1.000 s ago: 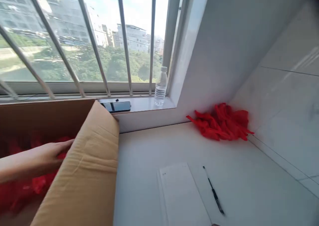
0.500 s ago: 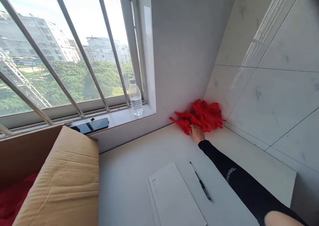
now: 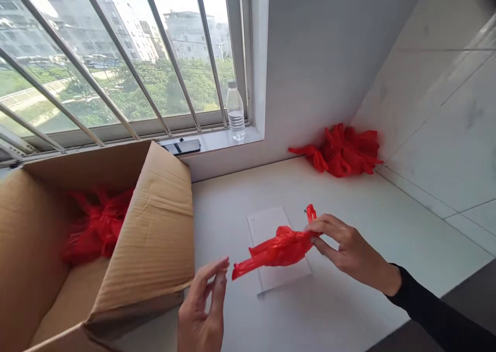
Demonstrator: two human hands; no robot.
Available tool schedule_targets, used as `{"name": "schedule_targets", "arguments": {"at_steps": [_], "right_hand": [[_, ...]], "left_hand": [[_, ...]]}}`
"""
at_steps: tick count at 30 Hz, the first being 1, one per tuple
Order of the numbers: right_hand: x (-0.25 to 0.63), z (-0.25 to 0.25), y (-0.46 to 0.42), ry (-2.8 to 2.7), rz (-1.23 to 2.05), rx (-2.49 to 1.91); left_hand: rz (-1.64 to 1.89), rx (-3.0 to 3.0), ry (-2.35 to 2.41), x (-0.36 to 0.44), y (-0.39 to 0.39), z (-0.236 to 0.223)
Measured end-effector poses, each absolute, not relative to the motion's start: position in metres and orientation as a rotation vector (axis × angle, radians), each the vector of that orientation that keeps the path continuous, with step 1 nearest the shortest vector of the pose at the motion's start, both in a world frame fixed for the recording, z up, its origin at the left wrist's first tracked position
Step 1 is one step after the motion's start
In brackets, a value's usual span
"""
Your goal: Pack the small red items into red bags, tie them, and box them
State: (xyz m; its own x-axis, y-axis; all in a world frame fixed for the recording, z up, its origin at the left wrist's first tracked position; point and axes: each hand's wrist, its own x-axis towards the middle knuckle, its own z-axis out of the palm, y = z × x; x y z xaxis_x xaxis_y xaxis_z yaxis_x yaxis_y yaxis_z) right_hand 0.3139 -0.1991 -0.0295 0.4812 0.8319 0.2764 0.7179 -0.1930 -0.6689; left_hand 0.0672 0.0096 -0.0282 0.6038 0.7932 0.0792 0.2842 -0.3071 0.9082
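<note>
A red plastic bag (image 3: 282, 251), crumpled lengthwise, hangs in the air above the white paper pad (image 3: 284, 279). My right hand (image 3: 344, 243) pinches its right end between thumb and fingers, and a red loop pokes up past the fingertips. Beside the bag's left tip is my left hand (image 3: 205, 305), its fingers loosely curved and a small gap between it and the plastic. More red bags (image 3: 344, 153) lie in a heap at the table's far right corner. Inside the cardboard box (image 3: 155, 233) on the left are other red bags (image 3: 101, 228).
On the window sill stand a water bottle (image 3: 235, 111) and a phone (image 3: 186, 146) lying flat. Metal bars (image 3: 166, 47) cross the window behind. A tiled wall (image 3: 445, 135) bounds the table (image 3: 372, 300) on the right. The box flap rises beside my left hand.
My right hand has drawn a red bag from the corner heap toward me, over the pad. My left hand has come into view. The view has shifted left, showing more of the box.
</note>
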Motion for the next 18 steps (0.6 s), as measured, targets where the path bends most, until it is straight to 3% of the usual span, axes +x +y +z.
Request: {"name": "schedule_targets", "arguments": {"at_steps": [6, 13, 18], "right_hand": [[0.234, -0.058, -0.213, -1.181, 0.471, -1.792], [0.229, -0.079, -0.242, -0.869, 0.477, -1.992], [0.211, -0.073, -0.232, -1.14, 0.287, -1.999]], "left_hand": [[0.125, 2.132, 0.48, 0.086, -0.034, -0.033], [0.186, 2.031, 0.727, 0.037, -0.038, -0.054], [0.242, 2.009, 0.729, 0.038, -0.052, -0.055]]}}
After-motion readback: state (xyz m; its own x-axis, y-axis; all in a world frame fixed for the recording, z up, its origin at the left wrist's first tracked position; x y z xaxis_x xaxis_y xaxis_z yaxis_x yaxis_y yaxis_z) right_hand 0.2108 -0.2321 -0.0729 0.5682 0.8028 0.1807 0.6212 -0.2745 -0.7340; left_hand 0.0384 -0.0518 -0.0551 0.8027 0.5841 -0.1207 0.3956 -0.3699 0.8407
